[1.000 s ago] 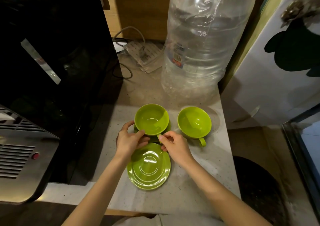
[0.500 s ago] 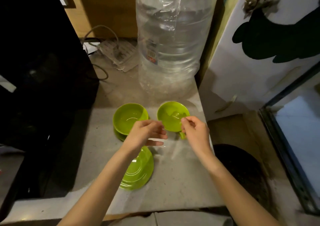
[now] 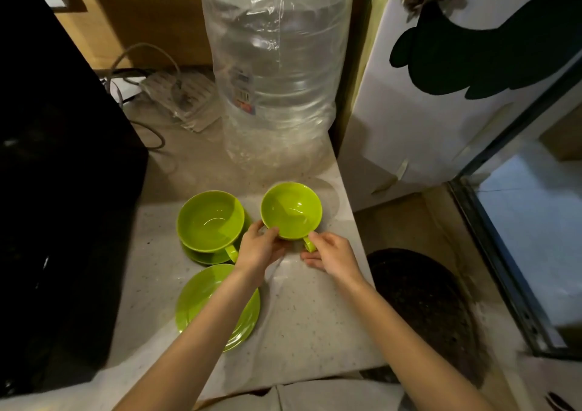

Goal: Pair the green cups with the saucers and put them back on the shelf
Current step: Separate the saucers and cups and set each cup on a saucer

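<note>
Two lime-green cups stand on the speckled counter (image 3: 315,316). The left cup (image 3: 210,220) sits on a green saucer (image 3: 204,257), its handle pointing toward me. The right cup (image 3: 291,210) stands bare on the counter. My left hand (image 3: 259,250) grips its near-left rim, and my right hand (image 3: 330,254) pinches its handle at the near-right. A second saucer (image 3: 201,294) lies empty closer to me, partly covered by my left forearm.
A large clear water bottle (image 3: 277,73) stands right behind the cups. A black appliance (image 3: 56,190) fills the left side. Cables and a power strip (image 3: 176,95) lie at the back. The counter's right edge drops off beside a white cabinet (image 3: 441,95).
Both hands left the cup on its saucer, moved right and took hold of the bare right cup. The camera view shifted right.
</note>
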